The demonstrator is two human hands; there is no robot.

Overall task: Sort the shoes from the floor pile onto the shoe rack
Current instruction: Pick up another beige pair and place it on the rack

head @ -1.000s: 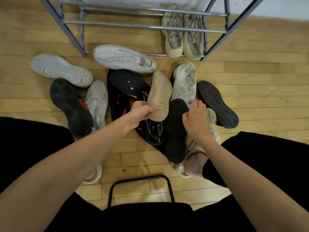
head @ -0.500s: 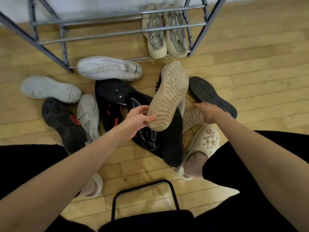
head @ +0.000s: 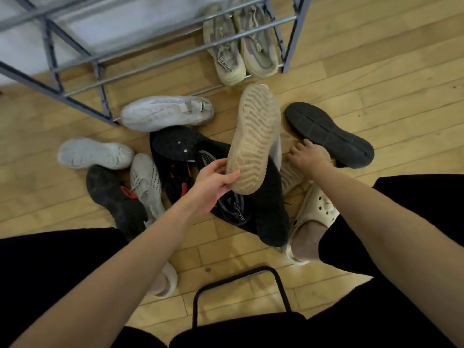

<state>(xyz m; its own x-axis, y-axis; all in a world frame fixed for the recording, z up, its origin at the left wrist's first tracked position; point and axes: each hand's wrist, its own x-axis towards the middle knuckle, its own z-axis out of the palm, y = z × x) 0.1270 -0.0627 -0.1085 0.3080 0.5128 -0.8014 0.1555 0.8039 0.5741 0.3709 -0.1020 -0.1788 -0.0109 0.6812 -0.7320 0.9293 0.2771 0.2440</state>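
Step in hand: my left hand (head: 213,185) grips the tan-soled shoe (head: 253,139) by its heel, sole up, lifted above the floor pile (head: 180,162).
Right hand (head: 310,156): fingers bent onto a second tan-soled shoe (head: 292,175) low in the pile; whether they have closed on it, I cannot tell.
Next move: I judge it needs this mate lifted, then both carried to the shoe rack (head: 100,79), beside the beige pair (head: 238,49) on its bottom rails.
Writing: tongue label on the beige pair, too blurred to read.

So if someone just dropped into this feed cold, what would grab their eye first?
Probably the tan-soled shoe in the centre, sole up, lifted above the pile by the left hand. Next, the right hand reaching down onto a similar tan sole beside an upturned dark shoe. Behind, the metal shoe rack holds just one beige pair at its right end.
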